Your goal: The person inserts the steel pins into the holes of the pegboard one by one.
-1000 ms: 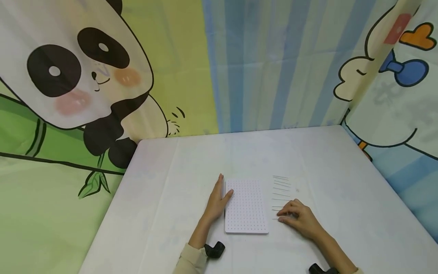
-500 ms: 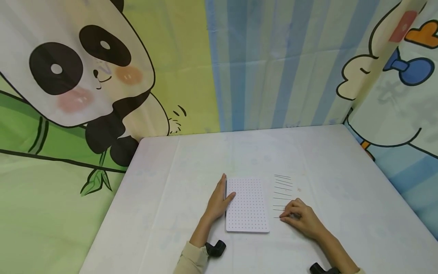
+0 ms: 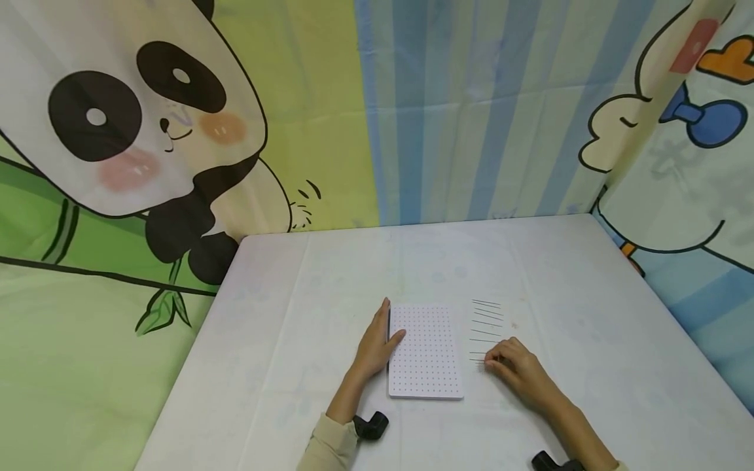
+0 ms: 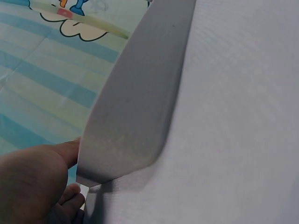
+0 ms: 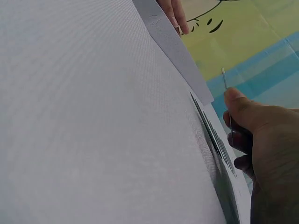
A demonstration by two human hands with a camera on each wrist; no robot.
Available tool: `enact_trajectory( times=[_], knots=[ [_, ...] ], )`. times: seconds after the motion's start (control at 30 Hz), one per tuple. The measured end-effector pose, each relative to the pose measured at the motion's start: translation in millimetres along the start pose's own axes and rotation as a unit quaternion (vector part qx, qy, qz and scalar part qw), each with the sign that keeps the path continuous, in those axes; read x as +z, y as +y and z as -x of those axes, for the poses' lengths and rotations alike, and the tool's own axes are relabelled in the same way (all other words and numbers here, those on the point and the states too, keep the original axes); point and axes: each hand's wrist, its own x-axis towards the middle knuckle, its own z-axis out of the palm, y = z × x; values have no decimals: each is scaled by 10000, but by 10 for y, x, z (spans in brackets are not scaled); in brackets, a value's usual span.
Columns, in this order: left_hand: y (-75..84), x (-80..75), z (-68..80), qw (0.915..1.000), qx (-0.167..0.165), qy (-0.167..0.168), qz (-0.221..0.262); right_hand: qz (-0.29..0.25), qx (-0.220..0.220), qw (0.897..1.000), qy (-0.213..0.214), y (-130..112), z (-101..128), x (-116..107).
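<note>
A white pegboard dotted with small holes lies on the white table. My left hand holds its left side, thumb over the top face and fingers along the edge. In the left wrist view, the left hand is beside the board's smooth side wall. To the right of the board, my right hand pinches a thin metal needle between thumb and fingers. The right wrist view shows that needle raised off the table. Several more needles lie in a column between the board and the right hand.
The white table reaches back to a printed cloth wall with a panda and blue stripes. Black wrist mounts sit on both wrists. Near the needles is a small faint speck.
The right hand has picked up the nearest needle from the table and drawn slightly up and right with it. The left hand keeps its hold on the pegboard.
</note>
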Motion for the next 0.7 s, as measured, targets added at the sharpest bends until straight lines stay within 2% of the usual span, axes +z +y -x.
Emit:
enact_trajectory(
  times=[0.2, 0.3, 0.47, 0.7],
  knots=[
    [0, 6, 5, 10000, 29, 15, -54, -194, 328, 9973, 624, -88, -47, -27],
    [4, -7, 13, 10000, 33, 35, -35, -765, 300, 9929, 859, -129, -116, -9],
    [10, -9, 21, 10000, 18, -12, -17, -2045, 244, 9748, 857, -220, -219, 51],
    [4, -4, 19, 10000, 43, 17, -68, -2828, 108, 9563, 742, -353, -324, 232]
  ],
)
